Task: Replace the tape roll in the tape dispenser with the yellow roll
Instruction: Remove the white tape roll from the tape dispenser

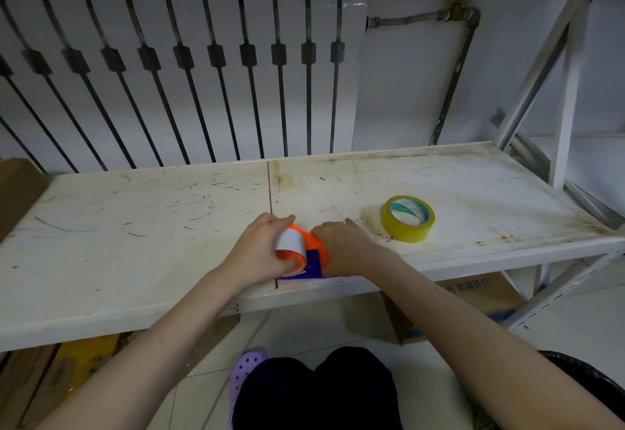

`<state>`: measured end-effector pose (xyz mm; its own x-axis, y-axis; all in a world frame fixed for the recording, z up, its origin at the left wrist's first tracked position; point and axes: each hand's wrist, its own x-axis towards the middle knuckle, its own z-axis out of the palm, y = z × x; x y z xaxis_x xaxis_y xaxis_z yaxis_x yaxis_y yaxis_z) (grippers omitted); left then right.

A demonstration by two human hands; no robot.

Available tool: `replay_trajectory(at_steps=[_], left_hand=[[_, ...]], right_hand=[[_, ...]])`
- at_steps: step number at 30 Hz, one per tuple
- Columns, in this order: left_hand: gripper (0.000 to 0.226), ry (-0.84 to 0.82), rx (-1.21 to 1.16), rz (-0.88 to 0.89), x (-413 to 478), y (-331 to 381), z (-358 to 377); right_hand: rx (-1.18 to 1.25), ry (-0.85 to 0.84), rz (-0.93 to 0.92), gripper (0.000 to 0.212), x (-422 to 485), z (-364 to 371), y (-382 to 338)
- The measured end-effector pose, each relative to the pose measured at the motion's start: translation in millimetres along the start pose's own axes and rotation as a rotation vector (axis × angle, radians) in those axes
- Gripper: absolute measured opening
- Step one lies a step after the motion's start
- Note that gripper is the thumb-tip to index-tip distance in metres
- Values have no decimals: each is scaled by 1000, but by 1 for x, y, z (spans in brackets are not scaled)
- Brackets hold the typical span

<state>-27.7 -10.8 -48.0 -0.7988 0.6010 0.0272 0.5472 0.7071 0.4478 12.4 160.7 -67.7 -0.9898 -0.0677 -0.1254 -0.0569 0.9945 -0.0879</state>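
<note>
An orange and blue tape dispenser (316,258) sits at the front edge of the white shelf board (135,226). My left hand (260,247) grips the roll (291,243) in it, a pale roll held in orange, with fingers over the top and thumb below. My right hand (341,247) grips the dispenser's orange body from the right side. The yellow tape roll (408,218) lies flat on the board, a short way right of my right hand and apart from it.
A white radiator (176,67) and a pipe with a red valve (461,6) stand behind the shelf. A white shelving post (564,132) rises at the right. Cardboard boxes (473,297) sit under the board. My knees and a purple shoe (245,372) are below.
</note>
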Motion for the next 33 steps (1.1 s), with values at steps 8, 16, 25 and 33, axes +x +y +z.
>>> replay_trajectory(at_steps=[8,16,25,33], left_hand=[[82,76,-15,-92,-4,10,13],[55,40,296,40,-4,12,4],[45,33,274,85,-1,7,6],[48,122,249,171,-4,-8,13]], right_hand=[[-8,3,22,39,6,8,2],[-33,-14,27,33,6,7,3],[288,306,-40,61,-13,11,-12],[608,349,37,49,-8,21,-24]])
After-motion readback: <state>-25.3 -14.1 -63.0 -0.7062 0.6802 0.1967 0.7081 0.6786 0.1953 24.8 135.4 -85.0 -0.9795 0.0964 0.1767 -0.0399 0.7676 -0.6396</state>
